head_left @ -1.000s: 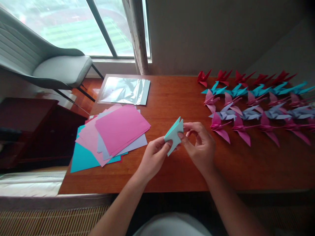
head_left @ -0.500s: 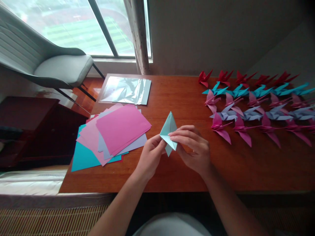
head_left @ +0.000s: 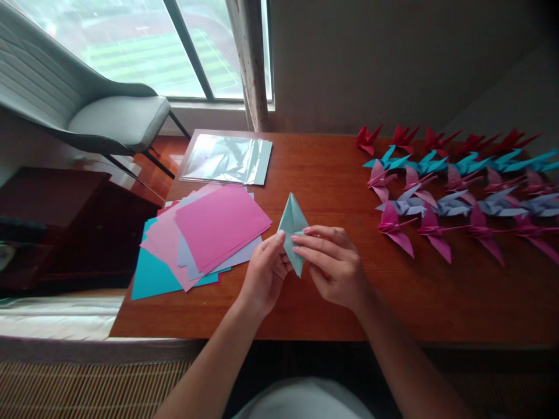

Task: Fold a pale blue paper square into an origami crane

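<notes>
A pale mint-green piece of folded origami paper (head_left: 293, 224) is held above the table in front of me, shaped like a narrow diamond with one point up and one down. My left hand (head_left: 267, 270) pinches its left edge, thumb on the near face. From the other side my right hand (head_left: 335, 262) grips it, fingertips lying across its middle; the right thumb is mostly hidden. To the left lies a fanned stack of paper, with magenta sheets (head_left: 222, 227) on top and light pink, lavender and turquoise sheets (head_left: 152, 270) beneath.
Rows of folded paper cranes stand on the right of the wooden table (head_left: 305, 317): red (head_left: 368, 139), turquoise, pink, lavender and magenta (head_left: 395, 230). A clear plastic packet of paper (head_left: 227, 158) lies at the back left. A grey chair (head_left: 117, 119) stands by the window.
The flap that stuck out across the paper's lower half now lies flat, giving a diamond outline. My left thumb has moved up onto its left edge. The view has shifted slightly.
</notes>
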The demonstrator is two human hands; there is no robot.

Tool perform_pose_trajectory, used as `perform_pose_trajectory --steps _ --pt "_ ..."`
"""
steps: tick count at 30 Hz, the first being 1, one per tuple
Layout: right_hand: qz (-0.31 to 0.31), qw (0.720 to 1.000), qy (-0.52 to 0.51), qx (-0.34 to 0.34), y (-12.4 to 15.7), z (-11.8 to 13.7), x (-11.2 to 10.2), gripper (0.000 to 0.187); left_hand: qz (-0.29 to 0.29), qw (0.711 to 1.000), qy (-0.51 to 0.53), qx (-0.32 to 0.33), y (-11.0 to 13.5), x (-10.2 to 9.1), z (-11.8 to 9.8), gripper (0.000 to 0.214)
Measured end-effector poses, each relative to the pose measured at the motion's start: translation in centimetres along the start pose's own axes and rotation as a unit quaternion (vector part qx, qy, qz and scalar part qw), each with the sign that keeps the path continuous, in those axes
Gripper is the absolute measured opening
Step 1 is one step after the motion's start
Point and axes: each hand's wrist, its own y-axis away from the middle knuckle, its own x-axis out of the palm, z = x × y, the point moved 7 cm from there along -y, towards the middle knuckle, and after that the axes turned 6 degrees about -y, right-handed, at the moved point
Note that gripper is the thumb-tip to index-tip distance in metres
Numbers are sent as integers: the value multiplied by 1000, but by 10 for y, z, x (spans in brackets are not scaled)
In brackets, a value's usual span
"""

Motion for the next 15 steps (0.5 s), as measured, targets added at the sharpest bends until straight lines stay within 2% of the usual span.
perform_pose_trajectory --steps 4,8,9,11,13,15 --pt "-51 996 -66 43 -1 -3 -10 33 1 999 -35 10 1 2 1 20" --pt "-145 963 -108 198 7 -27 -21 13 15 997 -71 -2 3 5 5 27" --pt "-148 951 -123 242 10 -34 -20 13 24 996 -84 -5 3 6 6 28" --pt "-113 932 -163 304 14 -44 -11 15 44 993 -112 -7 4 8 8 30" --pt "-73 925 -185 324 14 -48 -4 13 51 989 -139 -1 5 9 9 33" --pt "-60 925 -184 328 14 -48 -2 18 44 986 -163 8 5 8 8 39"
